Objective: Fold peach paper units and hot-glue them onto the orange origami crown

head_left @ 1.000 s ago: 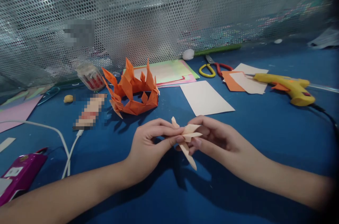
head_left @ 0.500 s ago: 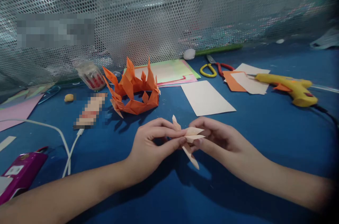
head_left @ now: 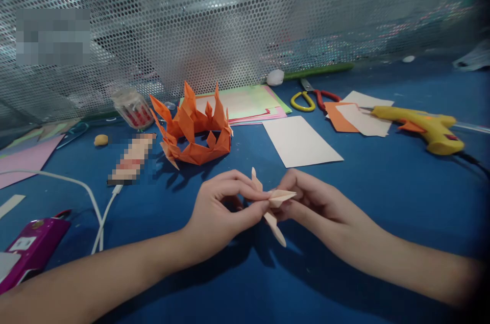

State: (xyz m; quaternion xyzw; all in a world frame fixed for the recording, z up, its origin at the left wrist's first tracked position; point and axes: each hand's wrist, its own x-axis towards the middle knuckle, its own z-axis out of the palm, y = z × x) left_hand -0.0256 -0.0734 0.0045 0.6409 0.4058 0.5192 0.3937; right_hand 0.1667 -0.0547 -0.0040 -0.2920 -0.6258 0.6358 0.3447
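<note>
Both of my hands meet over the blue table, pinching a small folded piece of pale peach paper (head_left: 276, 196) with pointed tips. My left hand (head_left: 222, 212) grips it from the left between thumb and fingers. My right hand (head_left: 310, 199) holds its right side, fingers closed on a pointed flap. One long tip of the paper sticks down towards the table, another points up. Behind my hands stands an orange folded-paper crown (head_left: 193, 132) with several spikes.
A white sheet (head_left: 300, 141) lies behind my right hand. Further back are a stack of coloured paper (head_left: 248, 102), scissors (head_left: 310, 99), orange and white paper scraps (head_left: 352, 117) and a yellow glue gun (head_left: 424, 127). Left: a jar (head_left: 132, 108), white cable (head_left: 95, 201), magenta box (head_left: 26, 250). Perforated metal screen (head_left: 229, 18) behind.
The flaps of the peach paper have been pressed closer together between my fingers. Both hands stay in almost the same place.
</note>
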